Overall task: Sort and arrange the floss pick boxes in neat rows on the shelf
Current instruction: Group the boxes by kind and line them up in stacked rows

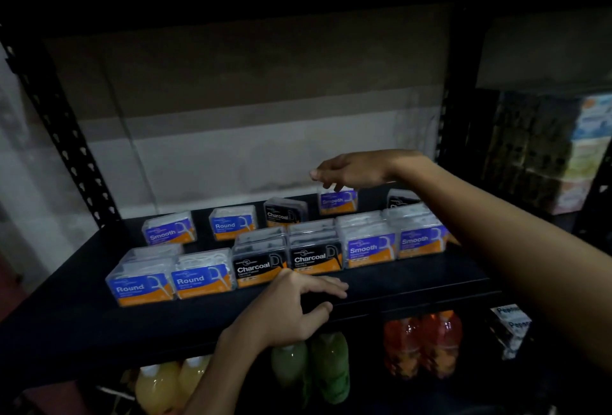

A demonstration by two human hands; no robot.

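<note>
R hand (356, 169) fingers (326, 182) curled down over the top of a blue Smooth box (338, 201) at the back of the shelf (414, 279); looks like a top pinch, but whether the box is lifted or still standing I can't tell. L hand (299, 298) fingers relaxed and spread, resting flat on the shelf, holding nothing, just in front of the front-row Charcoal box (260, 265). Taking that Charcoal box as the marker: a 2nd Charcoal (316, 257) touches its R side, then two Smooth stacks (369, 245) further R; two Round boxes (172, 277) sit to its L. Behind it, loose and gapped: a Smooth, a Round, a Charcoal (285, 212), then the pinched one. Below the shelf: drink bottles (326, 365). Risk, my guess: the clear plastic is slick and the pinch shallow, so the box could slip and knock the rows in front. R forearm also passes close over the Smooth stacks; a low drag back could topple them.
</note>
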